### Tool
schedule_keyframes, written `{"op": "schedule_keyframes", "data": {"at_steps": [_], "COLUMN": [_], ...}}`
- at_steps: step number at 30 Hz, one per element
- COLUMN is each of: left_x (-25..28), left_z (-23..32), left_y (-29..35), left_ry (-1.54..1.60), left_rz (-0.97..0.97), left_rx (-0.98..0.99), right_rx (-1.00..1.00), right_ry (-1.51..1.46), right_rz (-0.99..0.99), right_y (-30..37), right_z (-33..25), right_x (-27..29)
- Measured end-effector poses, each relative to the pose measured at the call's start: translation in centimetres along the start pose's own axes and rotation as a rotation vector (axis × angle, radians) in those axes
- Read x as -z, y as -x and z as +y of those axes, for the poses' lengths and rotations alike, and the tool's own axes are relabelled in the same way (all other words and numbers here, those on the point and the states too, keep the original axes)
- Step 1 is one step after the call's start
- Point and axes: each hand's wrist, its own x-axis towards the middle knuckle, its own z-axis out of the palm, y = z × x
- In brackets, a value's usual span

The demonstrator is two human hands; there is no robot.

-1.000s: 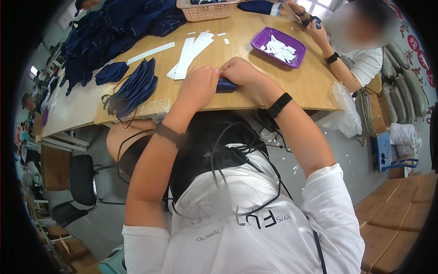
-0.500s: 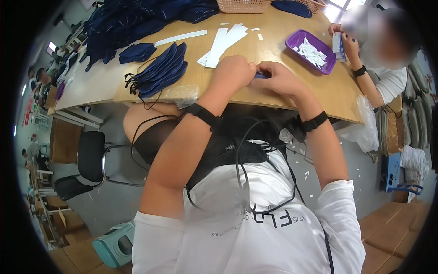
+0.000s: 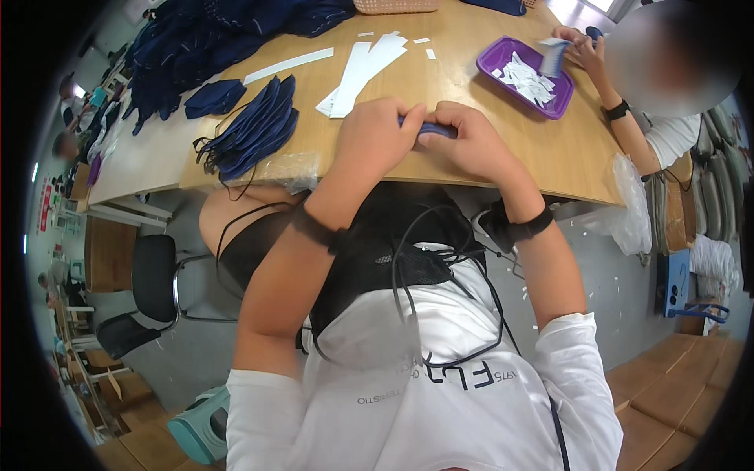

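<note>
Both my hands are together over the table's near edge, gripping a small folded navy cloth piece (image 3: 437, 129). My left hand (image 3: 377, 135) pinches its left end between thumb and fingers. Its right end is in my right hand (image 3: 469, 140), with the thumb on the near side. Most of the cloth is hidden by the fingers. Left of my hands lies a fanned stack of navy cloth pieces (image 3: 255, 133) with dark cords. Just beyond my left hand are overlapping white strips (image 3: 363, 74).
A purple basket (image 3: 514, 96) of small white labels stands to the right. Beyond it, a co-worker's hands (image 3: 583, 49) hold a pale strip and something dark. A navy fabric heap (image 3: 212, 47), a folded navy piece (image 3: 214, 100) and a long white strip (image 3: 289, 65) lie far left.
My hands have drawn slightly apart, and more of the navy cloth shows between them. The co-worker's pale strip is now tilted over the purple basket. The whole view has shifted a little.
</note>
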Motion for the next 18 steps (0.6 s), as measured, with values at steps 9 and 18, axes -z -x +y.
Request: {"op": "schedule_keyframes", "data": {"at_steps": [9, 18], "left_x": [6.4, 5.4], "left_z": [2.2, 2.1], "left_y": [4.8, 6.5], "left_ry": [0.581, 0.959], "left_rz": [-0.186, -0.104], "left_rx": [-0.053, 0.102], "right_rx": [0.205, 0.044], "right_ry": [-0.063, -0.29], "right_rz": [0.022, 0.3], "right_y": [3.2, 5.4], "right_z": [-6.1, -9.4], "right_x": [1.9, -2.8]}}
